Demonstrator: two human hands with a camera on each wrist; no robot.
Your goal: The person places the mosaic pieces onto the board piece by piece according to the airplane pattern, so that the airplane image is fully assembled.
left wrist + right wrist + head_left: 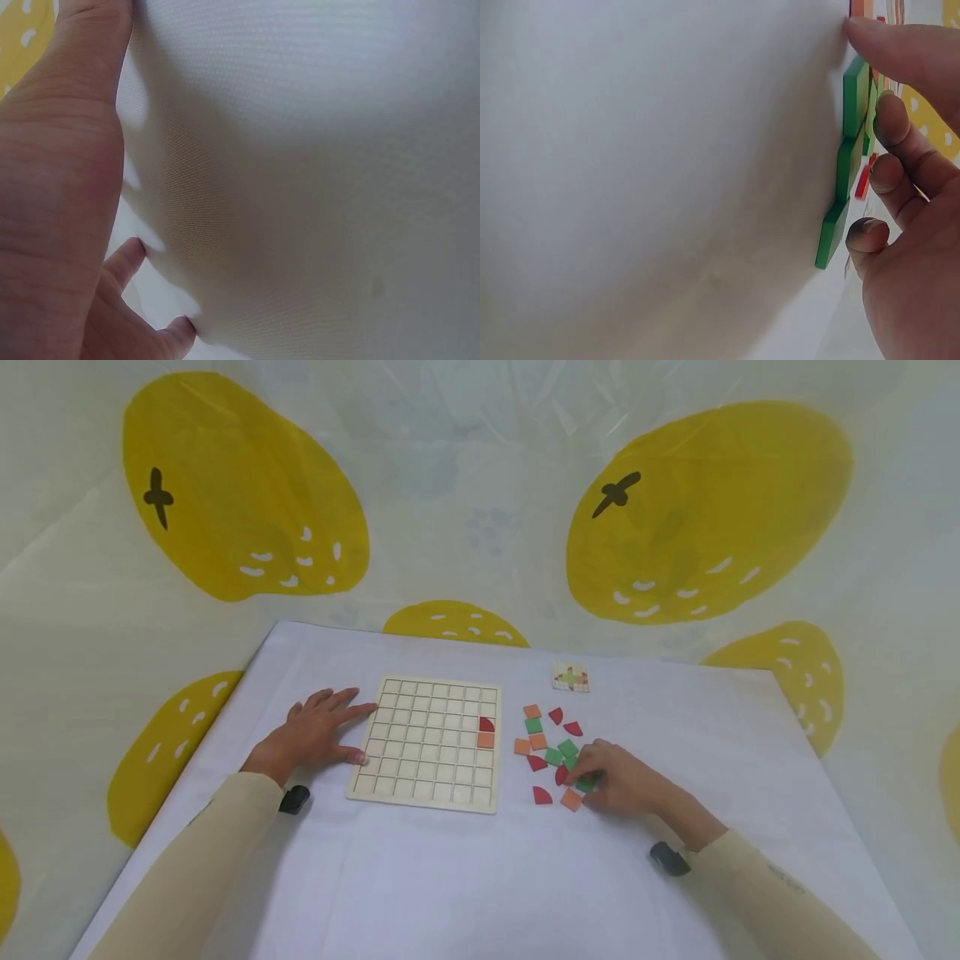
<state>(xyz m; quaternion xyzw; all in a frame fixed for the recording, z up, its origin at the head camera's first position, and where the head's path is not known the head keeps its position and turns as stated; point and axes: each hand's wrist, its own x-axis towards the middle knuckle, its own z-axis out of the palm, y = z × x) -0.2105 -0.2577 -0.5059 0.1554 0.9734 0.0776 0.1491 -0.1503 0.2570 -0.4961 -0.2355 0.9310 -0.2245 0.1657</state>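
The cream grid board (416, 770) carries a red quarter-round piece (487, 724) and an orange square (486, 740) near its right edge. My left hand (311, 735) (60, 187) has its fingers spread, with index finger and thumb at the board's left edge. Over the loose pieces to the right, my right hand (618, 781) (919, 247) has its fingers bent and apart. Its fingertips are beside a red piece (562, 775), an orange square (572, 799) and green squares (567, 748) (850, 97). In the right wrist view the thumb tip is by an orange piece (861, 7).
More red, orange and green pieces lie between the board and my right hand, among them a red quarter-round (542, 795) and an orange square (532, 712). A small patterned card (572, 677) lies behind them. The white-covered table (420, 877) meets a lemon-print cloth (465, 527).
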